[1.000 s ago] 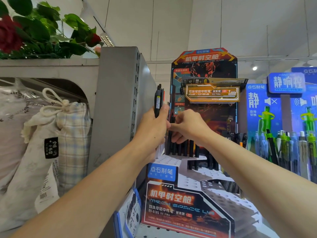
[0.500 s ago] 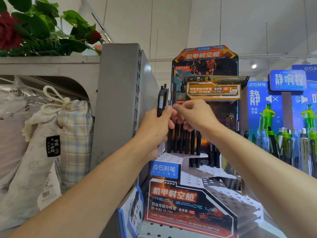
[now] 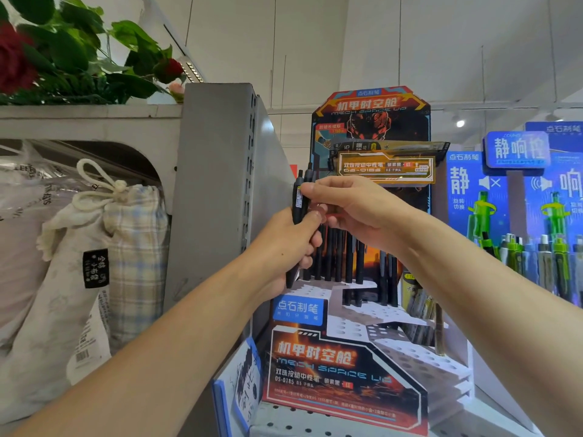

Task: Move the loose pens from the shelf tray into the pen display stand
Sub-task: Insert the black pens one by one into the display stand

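Pens (image 3: 299, 200): black bundle upright in left hand (image 3: 288, 244), fist curled round barrels, just left of pen display stand (image 3: 344, 370) top tier. Right hand (image 3: 350, 209) risen since half second ago, fingertips now pinching top of one pen. Likely pulling single pen out for slotting. Lower stand holes mostly unfilled. Shelf tray not visible.

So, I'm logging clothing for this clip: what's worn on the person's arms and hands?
Nothing visible. Both forearms are bare to the frame edge: no sleeves, gloves, watch, rings or bands on the left hand or the right hand.
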The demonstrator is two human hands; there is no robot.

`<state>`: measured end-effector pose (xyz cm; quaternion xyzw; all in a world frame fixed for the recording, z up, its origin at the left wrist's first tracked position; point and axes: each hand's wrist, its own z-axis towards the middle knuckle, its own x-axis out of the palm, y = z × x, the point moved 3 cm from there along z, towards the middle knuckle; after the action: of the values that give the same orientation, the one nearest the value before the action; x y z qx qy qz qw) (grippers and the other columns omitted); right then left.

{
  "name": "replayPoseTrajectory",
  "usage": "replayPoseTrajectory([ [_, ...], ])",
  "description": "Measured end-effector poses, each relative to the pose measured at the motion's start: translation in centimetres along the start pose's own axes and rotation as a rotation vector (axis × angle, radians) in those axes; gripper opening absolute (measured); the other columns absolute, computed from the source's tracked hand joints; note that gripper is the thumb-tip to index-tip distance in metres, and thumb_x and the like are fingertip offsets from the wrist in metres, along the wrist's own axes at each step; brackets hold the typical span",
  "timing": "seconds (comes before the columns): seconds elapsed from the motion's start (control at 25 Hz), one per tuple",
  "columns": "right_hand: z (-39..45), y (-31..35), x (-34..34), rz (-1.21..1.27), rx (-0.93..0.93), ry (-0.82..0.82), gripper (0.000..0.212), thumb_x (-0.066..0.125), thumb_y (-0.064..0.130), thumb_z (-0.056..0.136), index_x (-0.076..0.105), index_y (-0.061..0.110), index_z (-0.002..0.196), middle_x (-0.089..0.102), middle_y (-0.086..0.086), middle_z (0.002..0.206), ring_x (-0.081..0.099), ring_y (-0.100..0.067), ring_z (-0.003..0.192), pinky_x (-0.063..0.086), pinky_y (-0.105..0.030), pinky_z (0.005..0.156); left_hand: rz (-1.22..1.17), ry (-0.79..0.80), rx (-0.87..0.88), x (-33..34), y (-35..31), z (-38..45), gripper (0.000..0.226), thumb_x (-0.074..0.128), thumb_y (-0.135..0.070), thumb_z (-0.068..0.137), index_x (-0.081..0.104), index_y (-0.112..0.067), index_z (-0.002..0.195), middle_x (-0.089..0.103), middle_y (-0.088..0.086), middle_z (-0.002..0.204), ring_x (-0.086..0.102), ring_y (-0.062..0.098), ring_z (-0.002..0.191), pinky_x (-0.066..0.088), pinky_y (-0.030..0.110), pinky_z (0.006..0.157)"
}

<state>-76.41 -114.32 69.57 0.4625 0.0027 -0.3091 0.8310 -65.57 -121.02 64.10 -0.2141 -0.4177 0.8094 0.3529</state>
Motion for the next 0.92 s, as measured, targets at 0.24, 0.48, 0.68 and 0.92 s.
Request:
replayPoseTrajectory([
  [0.24,0.3,0.0,-2.1,0.159,-0.081,-0.220,0.011,0.063,0.018,0.099,0.067,0.008,0.097,0.069,-0.003,0.076,0.059,-0.010,0.060,0.050,-0.022,0.059,-0.012,-0.100,-0.015,0.0,-0.3,-0.3,0.035,0.044,-0.044,0.104,0.061,-0.018,0.120,0.066,0.004,0.104,0.063,0.011,0.086,0.056,0.022,0.061],
  [0.48,0.2,-0.9,-4.5,0.052,-0.113,-0.558,0.009,0.057,0.018,0.102,0.058,0.010,0.099,0.069,-0.007,0.083,0.067,-0.013,0.061,0.057,-0.022,0.058,0.061,-0.186,0.031,-0.2,-0.3,-0.3,0.041,0.041,-0.047,0.104,0.056,-0.020,0.131,0.058,-0.004,0.111,0.057,0.008,0.083,0.053,0.019,0.061],
  [0.68,0.2,-3.3,-3.5,-0.270,-0.066,-0.441,0.015,0.064,0.018,0.098,0.062,0.006,0.108,0.071,-0.011,0.087,0.069,-0.016,0.068,0.055,-0.025,0.063,0.035,-0.130,0.041,-0.1,-0.3,-0.3,0.029,0.044,-0.038,0.105,0.063,-0.017,0.108,0.049,-0.002,0.063,0.043,0.007,0.048,0.038,0.017,0.040],
  [0.92,0.6,-4.7,-2.4,-0.371,-0.079,-0.415,0.015,0.073,0.020,0.093,0.066,0.010,0.101,0.073,-0.009,0.086,0.071,-0.016,0.065,0.061,-0.026,0.062,0.032,-0.128,-0.041,-0.1,-0.4,0.0,0.053,0.042,-0.065,0.096,0.052,-0.015,0.112,0.039,-0.004,0.061,0.033,0.006,0.047,0.028,0.018,0.038],
])
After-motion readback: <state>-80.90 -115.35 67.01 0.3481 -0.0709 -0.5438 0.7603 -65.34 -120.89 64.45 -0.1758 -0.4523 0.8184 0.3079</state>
